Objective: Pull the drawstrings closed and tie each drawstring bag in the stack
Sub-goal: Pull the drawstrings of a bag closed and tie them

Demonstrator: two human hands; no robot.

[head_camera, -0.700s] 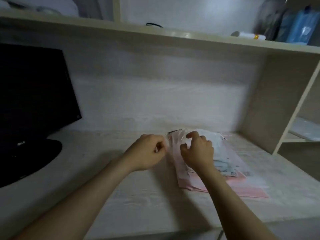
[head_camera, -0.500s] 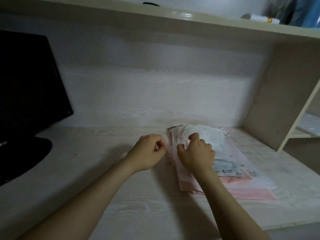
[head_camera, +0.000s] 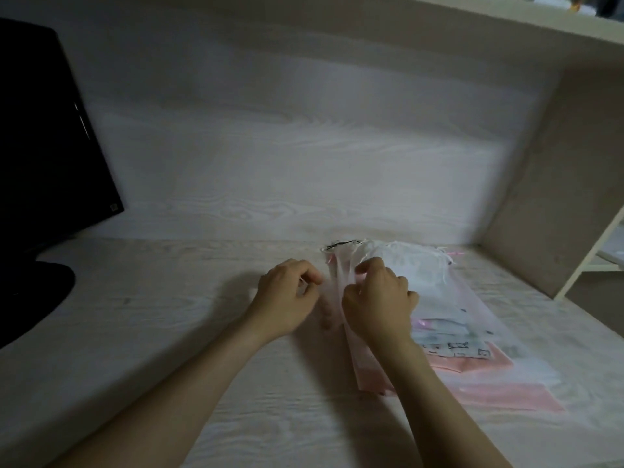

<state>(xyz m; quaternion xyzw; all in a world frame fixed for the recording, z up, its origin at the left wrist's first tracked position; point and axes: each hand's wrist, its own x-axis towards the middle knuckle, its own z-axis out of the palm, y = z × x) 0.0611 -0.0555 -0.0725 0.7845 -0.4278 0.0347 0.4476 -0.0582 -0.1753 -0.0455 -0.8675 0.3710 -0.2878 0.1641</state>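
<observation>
Stack of drawstring bags (head_camera: 506,396) flat on desk (head_camera: 152,332), right of centre. Left hand (head_camera: 287,298) curled, thumb and forefinger pinching top bag (head_camera: 422,271) at its left edge; right hand (head_camera: 380,302) curled, fingertips pinching same bag's gathered mouth.

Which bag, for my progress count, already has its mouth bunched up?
The white top bag, its mouth gathered into folds; the pink bags beneath lie flat.
</observation>
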